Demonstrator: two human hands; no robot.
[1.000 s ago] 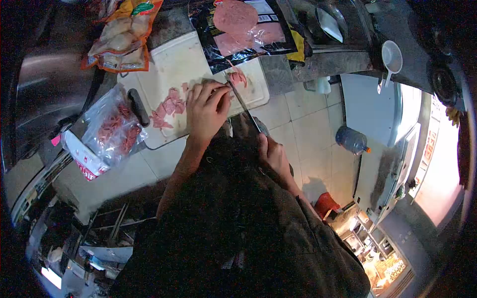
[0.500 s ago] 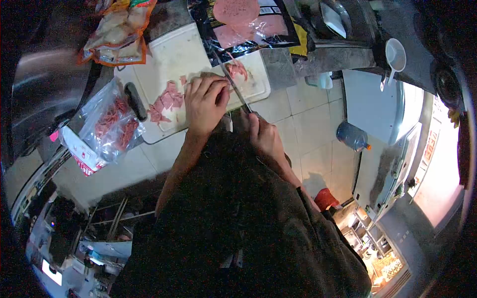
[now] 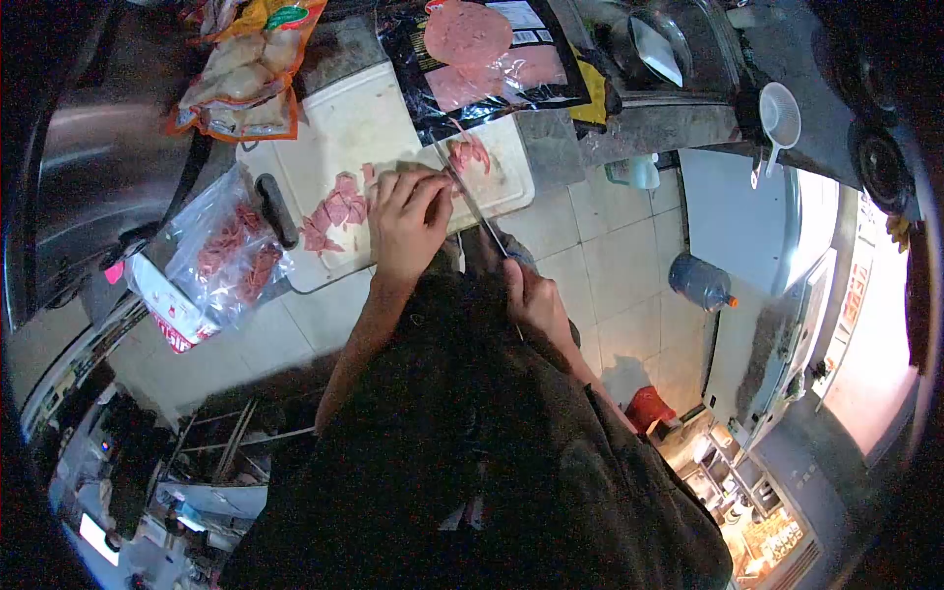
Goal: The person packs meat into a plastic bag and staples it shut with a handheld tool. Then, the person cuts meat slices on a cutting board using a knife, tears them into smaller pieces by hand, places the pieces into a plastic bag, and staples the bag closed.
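Observation:
My left hand presses down on the white cutting board with its fingers curled together over some pink sliced ham, mostly hidden beneath them. Just right of these fingertips a knife's blade slants across the board. My right hand is wrapped round the knife's handle, beyond the board's near edge. Cut ham pieces lie left of my left hand, and thin ham strips lie to the right of the blade.
A black packet of sliced ham overlaps the board's far edge. To the left are an orange-edged food packet, a clear bag of reddish meat and a dark-handled tool. A white strainer lies at the right.
My right hand has drawn the knife back toward me and slightly right. My left hand stays over the ham in nearly the same place. The whole view has shifted a little.

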